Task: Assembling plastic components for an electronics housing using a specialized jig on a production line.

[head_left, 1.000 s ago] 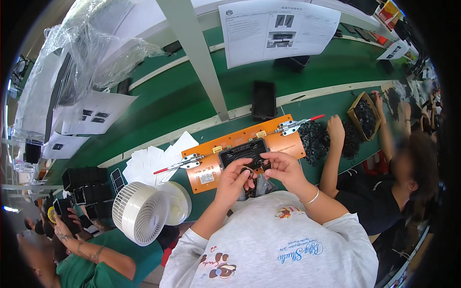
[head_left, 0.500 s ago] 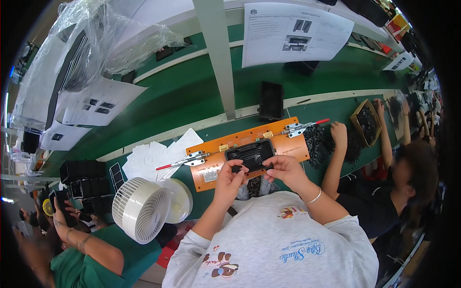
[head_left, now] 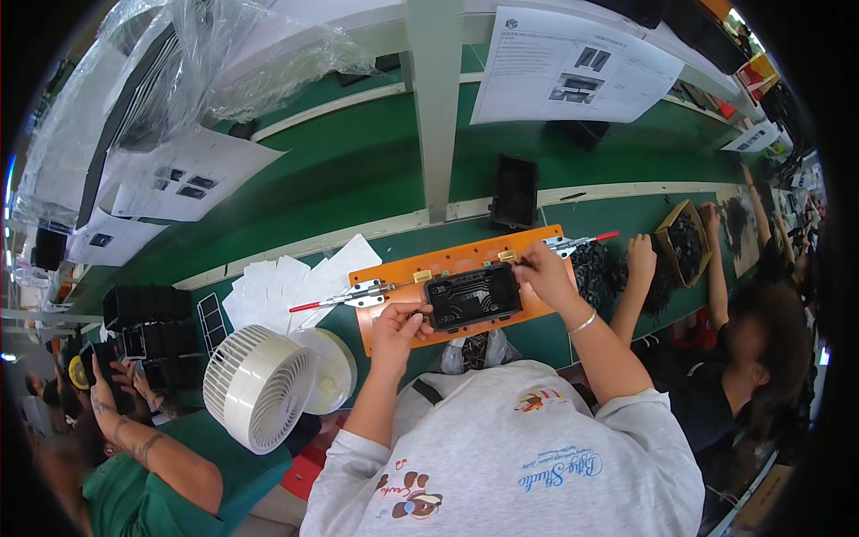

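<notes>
A black rectangular plastic part [head_left: 472,297] lies on an orange fixture plate [head_left: 394,271] on the green bench. My left hand [head_left: 398,327] pinches the part's left edge with closed fingers. My right hand [head_left: 543,273], with a bracelet on its wrist, is closed over the part's top right corner beside a small brass block [head_left: 507,256]. A red-handled toggle clamp [head_left: 338,298] sits at the plate's left end and another clamp [head_left: 582,242] at its right end. Whether either hand also holds something small is hidden by the fingers.
A white desk fan [head_left: 259,387] stands at my lower left, by white sheets [head_left: 286,282]. A black tray [head_left: 514,190] leans behind the plate. A co-worker's hand [head_left: 641,257] reaches a pile of black parts [head_left: 601,268] and a cardboard box [head_left: 684,240]. Another person in green [head_left: 143,452] sits left.
My hands were close together over the middle of the black part. Now they have spread apart, left to its left edge, right to its top right corner.
</notes>
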`<state>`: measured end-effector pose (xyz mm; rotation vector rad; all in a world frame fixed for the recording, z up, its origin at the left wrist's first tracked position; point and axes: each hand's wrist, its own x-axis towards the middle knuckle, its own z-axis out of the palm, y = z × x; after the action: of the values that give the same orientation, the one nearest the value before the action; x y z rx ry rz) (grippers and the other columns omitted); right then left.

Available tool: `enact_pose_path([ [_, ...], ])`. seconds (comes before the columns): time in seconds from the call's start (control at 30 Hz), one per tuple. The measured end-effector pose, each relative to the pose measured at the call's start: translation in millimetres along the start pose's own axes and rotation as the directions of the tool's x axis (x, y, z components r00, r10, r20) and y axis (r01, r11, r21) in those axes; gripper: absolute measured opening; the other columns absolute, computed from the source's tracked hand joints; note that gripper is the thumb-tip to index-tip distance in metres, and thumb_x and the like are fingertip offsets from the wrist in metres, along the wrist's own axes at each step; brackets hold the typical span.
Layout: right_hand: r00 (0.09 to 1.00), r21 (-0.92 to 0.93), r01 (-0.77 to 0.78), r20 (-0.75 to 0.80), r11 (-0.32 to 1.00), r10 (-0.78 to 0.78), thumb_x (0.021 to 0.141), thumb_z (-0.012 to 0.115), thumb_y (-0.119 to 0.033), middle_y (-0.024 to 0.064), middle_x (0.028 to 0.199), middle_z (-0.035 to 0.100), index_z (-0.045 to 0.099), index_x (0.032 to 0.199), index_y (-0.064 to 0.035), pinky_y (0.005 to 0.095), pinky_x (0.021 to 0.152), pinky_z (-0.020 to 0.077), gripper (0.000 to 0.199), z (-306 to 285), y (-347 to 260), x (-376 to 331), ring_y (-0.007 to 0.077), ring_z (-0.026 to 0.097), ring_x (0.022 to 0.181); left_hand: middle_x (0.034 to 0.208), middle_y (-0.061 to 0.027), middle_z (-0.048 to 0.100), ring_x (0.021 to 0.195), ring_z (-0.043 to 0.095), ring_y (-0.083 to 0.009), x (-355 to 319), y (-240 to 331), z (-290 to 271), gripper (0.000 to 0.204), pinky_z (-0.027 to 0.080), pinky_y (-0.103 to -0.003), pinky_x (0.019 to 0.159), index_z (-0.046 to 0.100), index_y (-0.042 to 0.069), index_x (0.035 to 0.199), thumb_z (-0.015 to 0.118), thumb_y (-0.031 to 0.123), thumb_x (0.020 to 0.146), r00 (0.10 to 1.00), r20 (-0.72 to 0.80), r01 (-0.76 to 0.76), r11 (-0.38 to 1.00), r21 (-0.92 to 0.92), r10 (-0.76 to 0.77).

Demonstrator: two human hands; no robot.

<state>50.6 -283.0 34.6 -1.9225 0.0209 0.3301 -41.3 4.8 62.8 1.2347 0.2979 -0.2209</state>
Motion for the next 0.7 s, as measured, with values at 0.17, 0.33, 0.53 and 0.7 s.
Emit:
enact_pose_path([
  [0.17,0.921,-0.49,0.387,0.155,0.781,-0.358,0.074,0.063,0.004,0.0173,0.081,0.06,0.056,0.098,0.002,0.0357,0.065,0.0489,0.026,4,-36,29,0.0314,0.061,0.075,0.084,-0.0048,0.064,0.067,0.06,-0.0108,12,4,-14,0.024,0.049,-0.022,0.061,0.06,0.0,0.108,0.06,-0.002,0.084,0.996,-0.083,-0.005,0.987,0.159,0.019],
  [0.33,0.944,-0.638,0.329,0.192,0.696,-0.269,0.073,0.062,0.0,0.0173,0.079,0.057,0.061,0.086,0.0015,0.0404,0.073,0.0473,0.013,13,-45,41,0.0339,0.059,0.083,0.084,-0.0057,0.063,0.068,0.061,-0.0111,24,11,-9,0.023,0.05,-0.022,0.061,0.059,-0.002,0.105,0.061,-0.002,0.082,0.992,-0.121,-0.013,0.987,0.157,0.033],
  [0.53,0.898,-0.598,0.439,0.299,0.67,-0.322,0.073,0.065,-0.006,0.0156,0.078,0.059,0.066,0.081,-0.0009,0.0395,0.071,0.0478,0.01,10,-33,51,0.0324,0.06,0.079,0.086,-0.007,0.062,0.067,0.061,-0.0114,34,8,-9,0.022,0.05,-0.022,0.061,0.057,-0.003,0.102,0.062,-0.005,0.081,0.988,-0.156,0.016,0.986,0.167,0.011],
  [0.7,0.931,-0.521,0.364,0.237,0.772,-0.279,0.072,0.067,-0.01,0.0146,0.078,0.06,0.068,0.079,-0.0018,0.0394,0.07,0.0476,0.01,10,-30,54,0.0321,0.06,0.078,0.085,-0.0078,0.062,0.067,0.061,-0.012,39,2,-10,0.021,0.051,-0.022,0.061,0.056,-0.003,0.101,0.06,-0.008,0.081,0.988,-0.144,-0.027,0.988,0.155,0.05],
])
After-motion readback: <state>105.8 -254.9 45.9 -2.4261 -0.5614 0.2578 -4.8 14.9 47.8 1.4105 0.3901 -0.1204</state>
